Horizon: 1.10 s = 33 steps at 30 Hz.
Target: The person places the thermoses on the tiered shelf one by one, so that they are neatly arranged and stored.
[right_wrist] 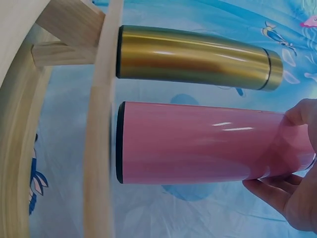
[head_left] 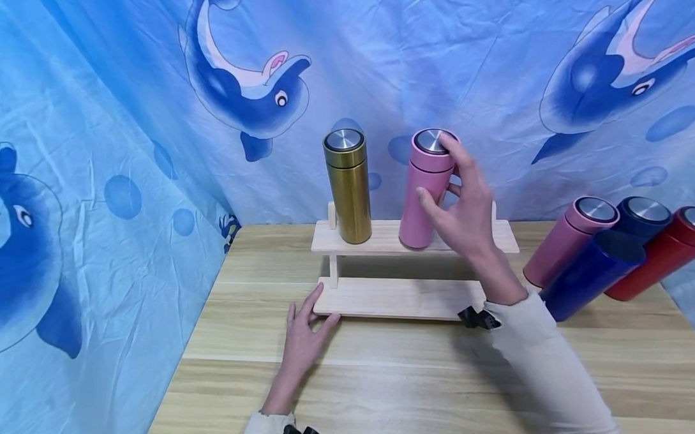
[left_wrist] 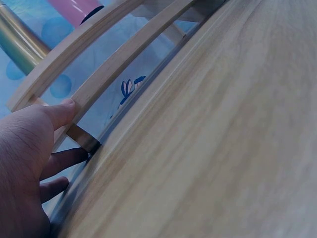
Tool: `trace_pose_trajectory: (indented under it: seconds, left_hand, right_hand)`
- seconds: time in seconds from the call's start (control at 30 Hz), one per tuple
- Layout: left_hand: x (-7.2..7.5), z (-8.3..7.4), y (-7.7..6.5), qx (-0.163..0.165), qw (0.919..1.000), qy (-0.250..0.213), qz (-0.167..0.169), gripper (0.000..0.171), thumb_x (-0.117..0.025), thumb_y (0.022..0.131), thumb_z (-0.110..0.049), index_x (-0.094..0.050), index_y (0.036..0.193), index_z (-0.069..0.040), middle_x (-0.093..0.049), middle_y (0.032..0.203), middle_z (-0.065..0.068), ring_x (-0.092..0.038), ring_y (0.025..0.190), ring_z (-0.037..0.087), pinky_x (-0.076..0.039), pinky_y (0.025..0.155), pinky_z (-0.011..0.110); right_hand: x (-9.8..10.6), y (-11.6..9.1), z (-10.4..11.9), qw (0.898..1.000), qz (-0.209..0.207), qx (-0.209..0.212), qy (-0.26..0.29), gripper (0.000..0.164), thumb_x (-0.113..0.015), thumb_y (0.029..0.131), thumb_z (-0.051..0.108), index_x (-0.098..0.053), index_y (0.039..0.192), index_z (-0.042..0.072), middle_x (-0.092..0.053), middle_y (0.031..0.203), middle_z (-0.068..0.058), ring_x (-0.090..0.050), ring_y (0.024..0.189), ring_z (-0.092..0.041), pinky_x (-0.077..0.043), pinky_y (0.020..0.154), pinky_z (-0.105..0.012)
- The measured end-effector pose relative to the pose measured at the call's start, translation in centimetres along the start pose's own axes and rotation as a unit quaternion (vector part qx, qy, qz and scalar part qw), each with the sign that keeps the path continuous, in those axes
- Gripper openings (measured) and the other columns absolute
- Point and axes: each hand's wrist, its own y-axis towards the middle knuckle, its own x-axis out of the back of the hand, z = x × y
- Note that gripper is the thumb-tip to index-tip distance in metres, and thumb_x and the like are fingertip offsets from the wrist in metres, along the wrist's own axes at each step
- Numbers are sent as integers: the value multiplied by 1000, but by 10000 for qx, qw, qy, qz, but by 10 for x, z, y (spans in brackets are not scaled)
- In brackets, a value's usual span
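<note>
A pink thermos bottle [head_left: 421,207] stands upright at the upper board of a two-tier wooden rack [head_left: 402,299]. My right hand [head_left: 468,215] grips its upper part, one finger reaching onto the lid and the thumb on its side. In the right wrist view a thin gap seems to show between the pink bottle's base [right_wrist: 120,144] and the board. To its left, the gold thermos bottle [head_left: 351,191] is upright on the same board. At the rack's lower left end, my left hand [head_left: 303,333] holds the board between thumb and fingers.
Right of the rack stand several more bottles: another pink one [head_left: 565,247], a dark blue one [head_left: 643,214], a glossy blue one [head_left: 592,276] and a red one [head_left: 662,260]. A blue dolphin-print cloth [head_left: 387,71] hangs behind and left of the wooden table [head_left: 399,385].
</note>
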Motion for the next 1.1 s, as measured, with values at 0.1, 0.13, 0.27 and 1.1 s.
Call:
trace_pose_trajectory:
  seconds: [0.1,0.13,0.27,1.1]
  left_hand:
    - [1,-4,1,134,9998,-75,87,76,-86,98,-42,-54,166,-26,-79,123,26,-79,114,44,-8,138,63]
    - [1,-4,1,208,9997,-97,105,77,-86,97,-41,-55,165,-27,-79,123,25,-78,115,44,-7,139,61]
    - [0,2,2,425,9990,-9,155,77,-88,96,-39,-54,165,-34,-80,125,21,-78,118,39,-5,140,55]
    - [-2,5,-1,155,9999,16,-10,74,-84,99,-47,-54,165,-35,-81,121,21,-79,115,41,-9,140,49]
  right_hand:
    - [-4,-2,-2,10000,-18,-11,12,76,-81,96,9,-49,164,12,-62,147,-26,-66,126,-33,-69,87,-46]
    - [-5,-3,-2,10000,-31,-9,28,75,-81,96,8,-49,164,11,-62,147,-26,-66,126,-35,-69,87,-50]
    - [-8,-3,-2,10000,-60,-27,21,75,-80,97,10,-48,164,12,-62,147,-28,-66,129,-38,-69,88,-57]
    - [-19,-4,1,9991,327,-258,-126,85,-78,101,6,-33,171,22,-51,157,-26,-61,134,-41,-68,91,-62]
